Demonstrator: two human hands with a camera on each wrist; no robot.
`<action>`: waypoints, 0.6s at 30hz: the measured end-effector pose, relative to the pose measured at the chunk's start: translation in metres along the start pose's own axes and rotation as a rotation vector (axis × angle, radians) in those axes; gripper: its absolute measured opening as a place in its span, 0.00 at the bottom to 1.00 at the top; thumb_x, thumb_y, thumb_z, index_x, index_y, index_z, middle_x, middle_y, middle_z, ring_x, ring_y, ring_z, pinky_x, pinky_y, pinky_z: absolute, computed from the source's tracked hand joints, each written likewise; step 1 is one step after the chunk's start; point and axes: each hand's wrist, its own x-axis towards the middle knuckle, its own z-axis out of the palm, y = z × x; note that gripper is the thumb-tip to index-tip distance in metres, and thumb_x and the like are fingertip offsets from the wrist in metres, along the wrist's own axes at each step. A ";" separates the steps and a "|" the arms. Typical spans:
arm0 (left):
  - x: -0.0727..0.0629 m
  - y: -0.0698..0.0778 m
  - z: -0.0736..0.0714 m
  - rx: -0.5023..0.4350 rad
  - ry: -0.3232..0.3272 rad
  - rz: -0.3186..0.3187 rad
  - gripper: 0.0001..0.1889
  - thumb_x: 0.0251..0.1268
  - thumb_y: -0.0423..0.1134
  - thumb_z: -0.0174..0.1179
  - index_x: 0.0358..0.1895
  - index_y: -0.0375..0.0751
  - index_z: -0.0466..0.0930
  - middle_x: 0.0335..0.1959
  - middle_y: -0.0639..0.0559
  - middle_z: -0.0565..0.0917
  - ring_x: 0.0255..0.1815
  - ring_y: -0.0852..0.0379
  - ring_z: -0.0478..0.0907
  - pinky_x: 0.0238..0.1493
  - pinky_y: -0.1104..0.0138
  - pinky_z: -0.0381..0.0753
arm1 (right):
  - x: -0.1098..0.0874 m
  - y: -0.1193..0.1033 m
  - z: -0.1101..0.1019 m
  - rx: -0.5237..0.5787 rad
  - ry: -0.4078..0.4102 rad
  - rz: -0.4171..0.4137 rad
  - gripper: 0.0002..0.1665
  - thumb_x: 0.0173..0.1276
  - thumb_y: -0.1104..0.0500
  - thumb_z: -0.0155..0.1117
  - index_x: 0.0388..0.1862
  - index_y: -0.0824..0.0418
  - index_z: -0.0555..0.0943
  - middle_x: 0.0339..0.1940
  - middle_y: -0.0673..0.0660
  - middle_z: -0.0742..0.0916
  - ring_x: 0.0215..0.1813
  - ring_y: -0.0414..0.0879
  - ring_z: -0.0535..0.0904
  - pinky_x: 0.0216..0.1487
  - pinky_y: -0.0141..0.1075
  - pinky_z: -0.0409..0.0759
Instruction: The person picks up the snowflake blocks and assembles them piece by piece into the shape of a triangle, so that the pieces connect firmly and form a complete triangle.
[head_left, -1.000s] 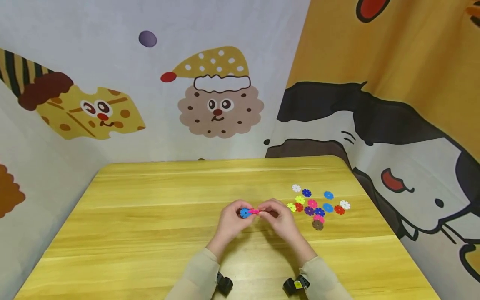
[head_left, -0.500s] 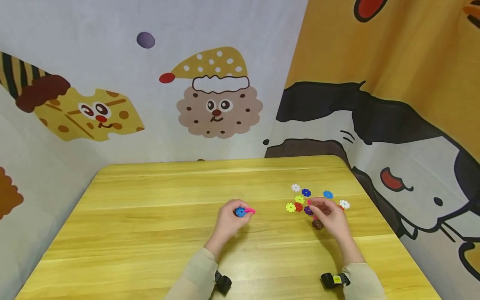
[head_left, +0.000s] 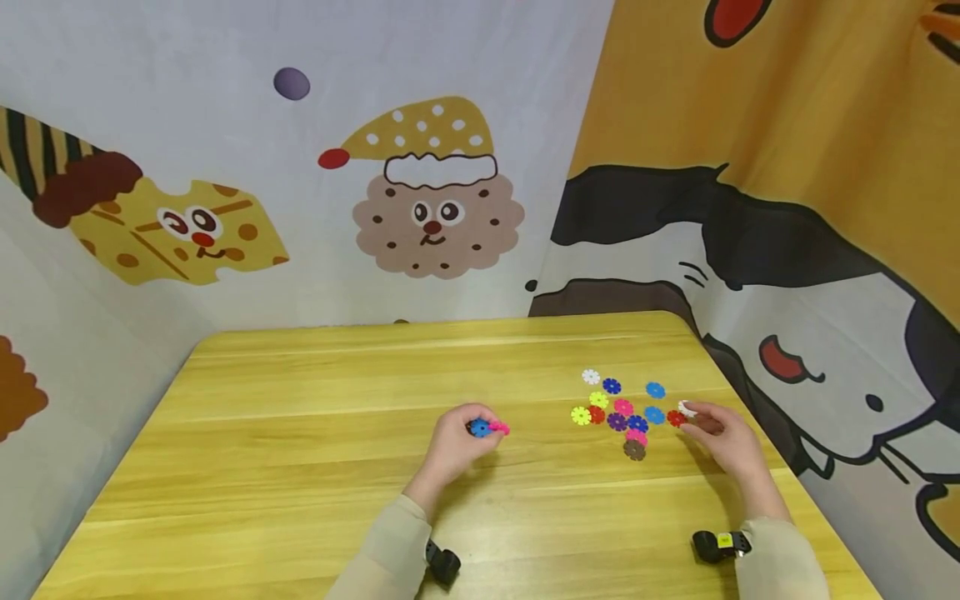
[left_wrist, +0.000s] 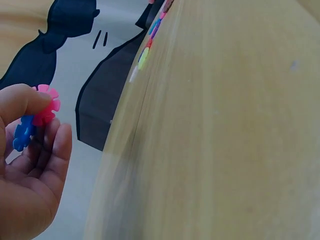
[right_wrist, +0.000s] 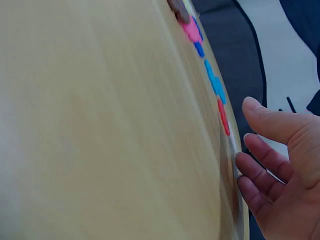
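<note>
In the head view my left hand holds a blue snowflake disc joined to a pink snowflake disc, above the table. The left wrist view shows the thumb pressing the pink disc against the fingers, with the blue one set at an angle to it. My right hand is at the right end of the loose discs, fingertips right by a white snowflake disc and a red one. Its thumb and fingers stand apart, with nothing seen between them.
Several notched plastic discs lie loosely grouped on the wooden table, among them a brown one, a purple one and a yellow one. A curtain with cartoon prints hangs behind the table.
My right hand has left the joined discs and moved right, across the loose discs, to the white and red ones. The left hand keeps its hold at nearly the same spot.
</note>
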 end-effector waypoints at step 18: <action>-0.001 0.002 -0.017 -0.022 -0.082 -0.063 0.04 0.57 0.30 0.69 0.34 0.43 0.86 0.35 0.53 0.84 0.34 0.57 0.75 0.38 0.65 0.78 | 0.015 0.013 0.012 -0.112 -0.017 -0.028 0.21 0.63 0.59 0.72 0.54 0.67 0.82 0.36 0.61 0.80 0.40 0.56 0.74 0.39 0.46 0.70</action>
